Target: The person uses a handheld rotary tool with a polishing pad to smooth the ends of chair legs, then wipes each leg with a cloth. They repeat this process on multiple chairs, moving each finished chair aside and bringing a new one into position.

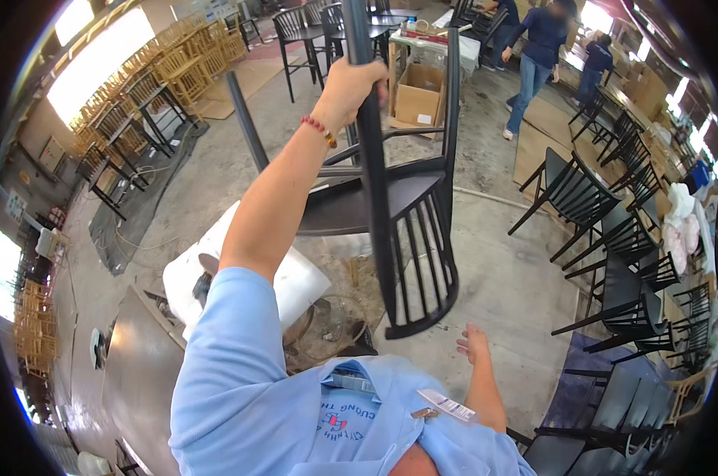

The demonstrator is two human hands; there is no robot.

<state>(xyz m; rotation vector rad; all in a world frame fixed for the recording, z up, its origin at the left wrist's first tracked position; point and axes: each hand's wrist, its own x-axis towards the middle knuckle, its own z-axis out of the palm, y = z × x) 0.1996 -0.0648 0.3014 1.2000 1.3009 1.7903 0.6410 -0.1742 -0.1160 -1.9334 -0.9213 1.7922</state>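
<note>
We are raising our left arm high and nearly straight, the light blue sleeve at the shoulder and a red bead bracelet (319,127) showing at the wrist. Our left hand (349,83) is clenching around one leg of a black wooden chair (391,206), fingers wrapped fully about the round leg. The chair is hanging in the air ahead of us, turned over so that its legs are pointing up and away, its seat facing us and its spindle back dropping toward our chest. Our right hand (473,343) is hovering low beside the curved top rail of the chair's back, fingers spread and released, touching nothing. Under the chair a white wrapped bundle (295,278) is lying on the concrete floor (502,270). To our right, more black chairs (613,238) are standing in a row, and a cardboard box (419,95) is sitting farther off.
</note>
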